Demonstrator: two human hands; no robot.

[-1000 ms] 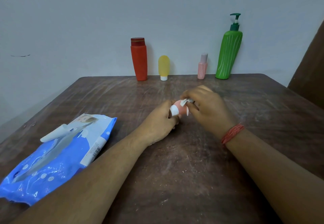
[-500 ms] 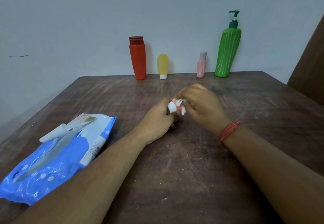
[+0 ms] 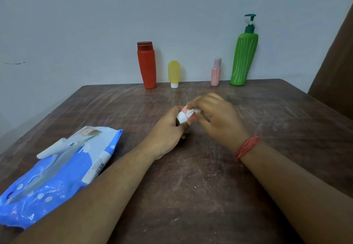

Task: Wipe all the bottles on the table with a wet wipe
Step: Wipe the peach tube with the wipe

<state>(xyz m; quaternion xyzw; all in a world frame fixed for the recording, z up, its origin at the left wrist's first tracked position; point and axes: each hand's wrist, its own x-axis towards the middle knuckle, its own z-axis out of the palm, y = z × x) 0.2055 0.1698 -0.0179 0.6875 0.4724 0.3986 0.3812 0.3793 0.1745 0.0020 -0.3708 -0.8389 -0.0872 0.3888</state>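
Over the middle of the brown table (image 3: 210, 186), my left hand (image 3: 168, 129) grips a small pink bottle with a white cap (image 3: 186, 114). My right hand (image 3: 215, 117) pinches a crumpled white wet wipe (image 3: 193, 111) against the bottle's pink body. Most of the bottle is hidden between the two hands. Along the far edge by the wall stand a red bottle (image 3: 146, 65), a small yellow bottle (image 3: 174, 73), a small pink ribbed bottle (image 3: 216, 71) and a tall green pump bottle (image 3: 243, 54).
A blue pack of wet wipes (image 3: 57, 171) lies at the near left of the table, its white flap lifted. A brown panel (image 3: 336, 62) rises at the right edge. The wall stands directly behind the row of bottles.
Both hands have lifted slightly and shifted a little away from me. The right hand has worked the wipe round the small bottle, which has turned between the fingers.
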